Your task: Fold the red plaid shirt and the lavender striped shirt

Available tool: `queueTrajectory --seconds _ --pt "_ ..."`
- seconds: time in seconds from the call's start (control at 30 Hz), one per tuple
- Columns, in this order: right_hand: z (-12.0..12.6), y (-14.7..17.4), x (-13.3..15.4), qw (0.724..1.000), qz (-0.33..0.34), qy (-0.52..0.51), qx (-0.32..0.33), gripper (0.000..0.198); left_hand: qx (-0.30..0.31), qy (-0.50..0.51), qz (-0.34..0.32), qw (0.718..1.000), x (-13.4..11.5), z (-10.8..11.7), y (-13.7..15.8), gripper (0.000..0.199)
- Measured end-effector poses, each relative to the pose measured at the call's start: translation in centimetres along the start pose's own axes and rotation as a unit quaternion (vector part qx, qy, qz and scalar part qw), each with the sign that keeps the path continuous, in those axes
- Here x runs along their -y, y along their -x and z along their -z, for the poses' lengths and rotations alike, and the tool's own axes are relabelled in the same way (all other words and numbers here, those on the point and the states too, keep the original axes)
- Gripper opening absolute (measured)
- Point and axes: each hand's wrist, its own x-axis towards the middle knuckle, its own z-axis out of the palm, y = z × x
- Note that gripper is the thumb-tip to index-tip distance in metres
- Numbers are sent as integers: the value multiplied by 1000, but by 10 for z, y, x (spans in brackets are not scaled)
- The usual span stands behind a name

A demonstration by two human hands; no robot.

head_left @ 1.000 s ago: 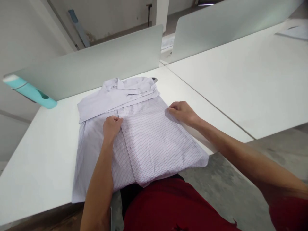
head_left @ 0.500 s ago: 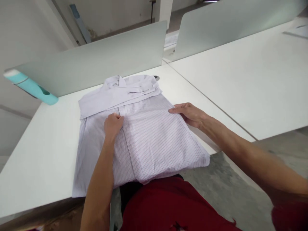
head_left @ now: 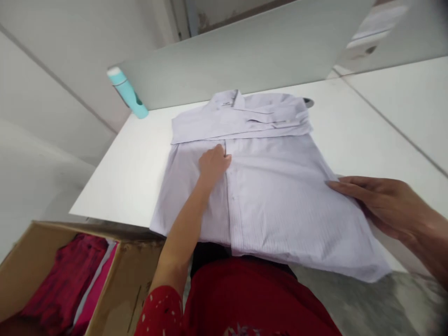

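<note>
A pale, finely striped button-up shirt lies front up on the white table, its collar at the far end. Both sleeves are folded across the chest, and the hem hangs over the near edge. My left hand is closed on the button placket just below the folded sleeves, fingers pinched together. At the shirt's right side edge, my right hand grips the fabric, thumb on top and the other fingers underneath. That edge is lifted slightly off the table.
A frosted divider panel runs along the back of the table. A turquoise cylinder stands at the far left corner. Below on the left is an open cardboard box holding red and pink clothes.
The view has swung left and down, bringing the cardboard box into sight. My right hand has slid nearer along the shirt's side edge. My left hand stays at the placket.
</note>
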Motion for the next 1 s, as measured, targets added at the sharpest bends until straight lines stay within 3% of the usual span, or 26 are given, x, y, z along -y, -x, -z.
queueTrajectory --seconds 0.13,0.23,0.33,0.4,0.57,0.73,0.9,1.0 --pt "1 -5 0 991 -113 -66 2 17 -54 -18 57 997 39 37 5 29" --pt "1 -25 -12 992 -99 -79 19 7 -81 -57 144 985 92 63 16 30" --pt "-1 -43 -19 994 -75 -79 21 2 -31 -71 205 976 141 73 33 31" --pt "-4 -46 -15 993 -77 -85 4 10 -5 -58 223 973 162 72 46 30" --pt "-13 -30 16 992 -98 -74 -21 30 -20 25 202 979 169 61 59 27" --pt "-17 -14 32 991 -110 -73 -35 31 -63 95 193 975 163 52 47 20" --pt "-17 -24 22 993 -103 -52 -37 30 -116 140 173 968 170 49 49 22" --pt "-13 -44 0 999 -37 -17 -28 31 -120 135 165 970 172 47 48 22"
